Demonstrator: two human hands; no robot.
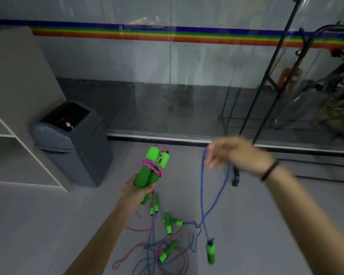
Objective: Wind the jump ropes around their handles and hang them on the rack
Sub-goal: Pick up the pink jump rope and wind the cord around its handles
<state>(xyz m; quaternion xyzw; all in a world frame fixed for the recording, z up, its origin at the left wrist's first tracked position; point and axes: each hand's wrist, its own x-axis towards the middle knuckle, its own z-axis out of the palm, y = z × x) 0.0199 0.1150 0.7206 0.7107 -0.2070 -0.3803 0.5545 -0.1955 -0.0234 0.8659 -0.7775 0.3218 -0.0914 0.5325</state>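
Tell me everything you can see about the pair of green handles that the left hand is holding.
The pair of green handles looks like foam-covered plastic, two pieces side by side, pointing up and slightly away. One has a small dark window near its top, perhaps a counter. A pink rope is wound a few turns around their middle, and its loose end hangs down to the floor. The left hand grips their lower ends. They are held in the air, right of the grey bin.

Single head-worn wide view, facing forward and down, near floor, toward glass wall
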